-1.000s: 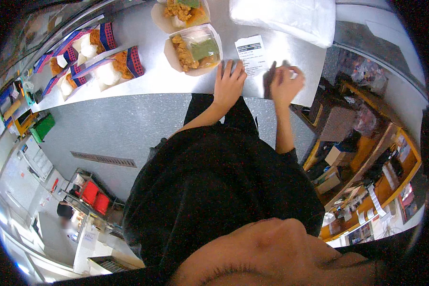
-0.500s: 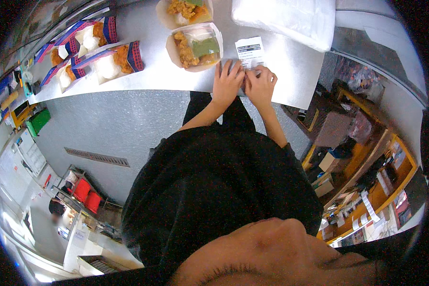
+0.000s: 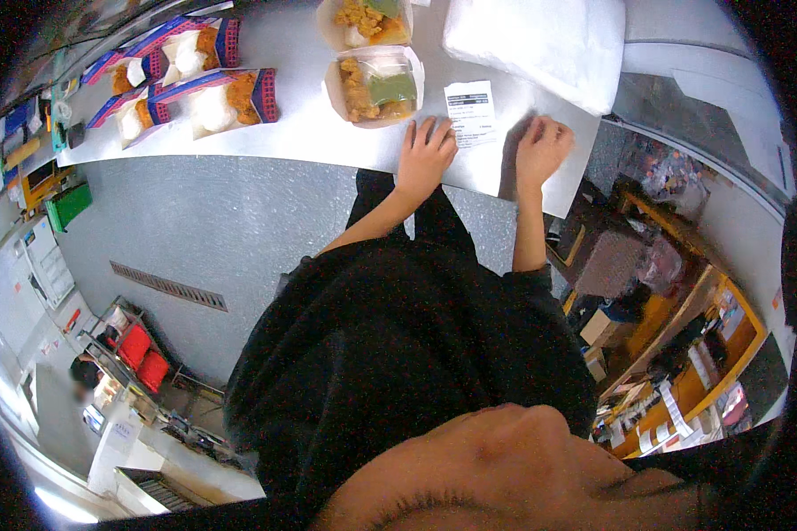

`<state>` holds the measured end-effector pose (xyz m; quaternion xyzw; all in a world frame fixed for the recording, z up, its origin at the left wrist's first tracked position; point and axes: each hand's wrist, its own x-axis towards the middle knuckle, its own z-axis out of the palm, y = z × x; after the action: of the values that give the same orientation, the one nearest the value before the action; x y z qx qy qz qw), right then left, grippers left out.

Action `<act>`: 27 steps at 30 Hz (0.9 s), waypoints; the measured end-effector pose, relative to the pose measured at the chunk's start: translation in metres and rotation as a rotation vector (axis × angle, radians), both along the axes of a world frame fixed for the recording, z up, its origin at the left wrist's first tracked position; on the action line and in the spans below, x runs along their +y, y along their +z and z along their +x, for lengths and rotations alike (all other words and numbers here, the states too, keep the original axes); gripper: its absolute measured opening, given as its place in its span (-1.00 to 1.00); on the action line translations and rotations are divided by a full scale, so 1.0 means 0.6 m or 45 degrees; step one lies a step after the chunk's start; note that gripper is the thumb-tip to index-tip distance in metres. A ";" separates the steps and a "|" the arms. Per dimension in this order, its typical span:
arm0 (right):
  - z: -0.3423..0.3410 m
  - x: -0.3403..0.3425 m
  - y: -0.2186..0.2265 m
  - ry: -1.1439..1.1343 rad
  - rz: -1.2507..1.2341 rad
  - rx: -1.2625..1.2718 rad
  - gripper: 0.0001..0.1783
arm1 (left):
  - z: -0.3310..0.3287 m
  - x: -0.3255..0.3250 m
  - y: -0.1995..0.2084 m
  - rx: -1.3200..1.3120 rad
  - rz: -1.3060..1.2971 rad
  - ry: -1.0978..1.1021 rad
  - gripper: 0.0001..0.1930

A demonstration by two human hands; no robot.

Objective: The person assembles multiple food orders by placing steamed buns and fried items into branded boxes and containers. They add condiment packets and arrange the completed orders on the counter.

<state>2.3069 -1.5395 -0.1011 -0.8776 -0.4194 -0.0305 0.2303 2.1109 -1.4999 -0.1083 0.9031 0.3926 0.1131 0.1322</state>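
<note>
My left hand (image 3: 425,155) lies flat on the white counter (image 3: 301,142) with its fingers spread, the fingertips touching the lower left edge of a small white printed slip (image 3: 471,111). My right hand (image 3: 540,146) rests on the counter to the right of the slip, apart from it, fingers curled in, and I see nothing held in it. Just beyond my left hand stands an open paper box (image 3: 376,84) of fried pieces with a green sauce tub inside.
A second open food box (image 3: 367,18) sits farther back. A white folded bag (image 3: 540,40) lies at the back right. Red-and-blue trays of fried food (image 3: 226,97) line the counter to the left. Grey floor lies below, and wooden shelves (image 3: 682,354) stand at the right.
Both hands were together on the slip half a second ago. My right hand has since slid to the right, off the slip. My left hand stays at its lower left edge.
</note>
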 end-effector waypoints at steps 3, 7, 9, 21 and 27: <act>-0.044 0.016 0.008 0.496 0.044 0.202 -0.84 | -0.005 -0.004 0.010 -0.057 -0.053 0.010 -0.68; -0.068 0.031 0.004 0.549 0.074 0.208 -0.78 | -0.040 -0.010 0.053 -0.415 -0.358 -0.035 -0.62; -0.080 0.040 0.017 0.414 0.135 0.226 -0.76 | -0.075 -0.013 0.092 -0.447 -0.362 0.040 -0.62; -0.037 0.119 0.059 0.292 0.011 0.791 -0.71 | -0.183 0.108 0.156 -1.008 -0.112 0.755 -0.70; -0.022 0.418 0.259 0.674 0.584 0.456 -0.55 | -0.204 0.147 0.150 -0.941 -0.224 0.755 -0.73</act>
<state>2.2939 -1.2889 0.0543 -0.6562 -0.5667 0.0906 0.4900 1.9887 -1.4116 -0.0181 0.6369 0.5680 0.4256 0.3009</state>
